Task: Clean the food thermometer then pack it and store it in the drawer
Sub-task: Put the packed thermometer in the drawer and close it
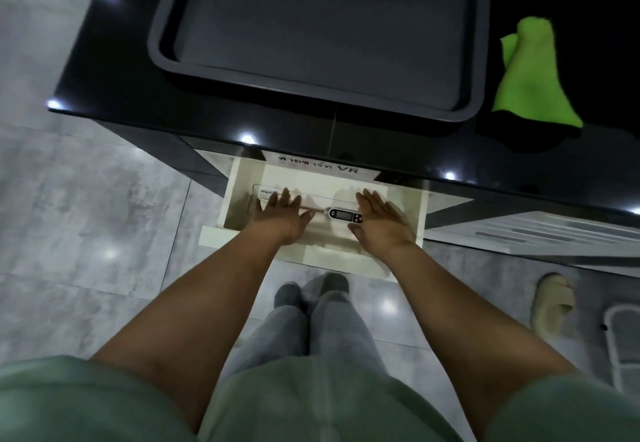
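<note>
Just below label "VR" (318, 168), left hand (282, 215) and right hand (380, 220) flank thermometer (343, 214), fingers (369, 199) released.

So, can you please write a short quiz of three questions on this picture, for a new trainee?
1. True or false: the thermometer lies in the open drawer.
2. Choose one. The green cloth lies: A) in the drawer; B) on the counter, right of the tray; C) on the floor.
3. Fill in: the left hand and the right hand are both ___ (open or shut).
Key: 1 true; 2 B; 3 open.
</note>
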Demonstrator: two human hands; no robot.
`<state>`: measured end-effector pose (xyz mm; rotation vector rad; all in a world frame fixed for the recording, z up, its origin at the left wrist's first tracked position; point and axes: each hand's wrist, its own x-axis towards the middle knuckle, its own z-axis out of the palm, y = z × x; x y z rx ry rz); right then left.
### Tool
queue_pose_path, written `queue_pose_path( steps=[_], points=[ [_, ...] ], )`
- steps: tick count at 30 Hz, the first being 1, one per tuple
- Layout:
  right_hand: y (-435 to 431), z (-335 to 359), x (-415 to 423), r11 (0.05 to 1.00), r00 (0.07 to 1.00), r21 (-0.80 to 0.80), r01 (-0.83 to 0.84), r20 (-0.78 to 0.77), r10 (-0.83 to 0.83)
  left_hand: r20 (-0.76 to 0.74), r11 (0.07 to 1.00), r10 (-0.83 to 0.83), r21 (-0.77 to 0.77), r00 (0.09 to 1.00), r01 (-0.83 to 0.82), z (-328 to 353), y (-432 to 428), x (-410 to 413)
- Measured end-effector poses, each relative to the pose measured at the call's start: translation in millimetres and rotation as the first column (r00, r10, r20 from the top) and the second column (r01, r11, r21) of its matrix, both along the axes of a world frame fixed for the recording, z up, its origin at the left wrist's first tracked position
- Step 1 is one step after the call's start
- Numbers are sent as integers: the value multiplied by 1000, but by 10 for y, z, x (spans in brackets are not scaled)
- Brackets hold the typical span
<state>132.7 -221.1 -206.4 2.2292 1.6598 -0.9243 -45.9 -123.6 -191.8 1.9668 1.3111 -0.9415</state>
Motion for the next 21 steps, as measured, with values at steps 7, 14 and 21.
queue_pose_path(
  steps=[7,14,21],
  points=[
    [-404,656,-234,996,1000,91,-14,10,13,32,994,32,105,999,-35,573,-361,-285],
    [-781,1236,-403,946,996,324,15,75,-41,158,859,493,68,856,-507,770,-628,-586],
    [-659,1457,-284,802,934,594,56,253,-253,226,117,972,-269,56,-956,762,-560,-642]
  ],
)
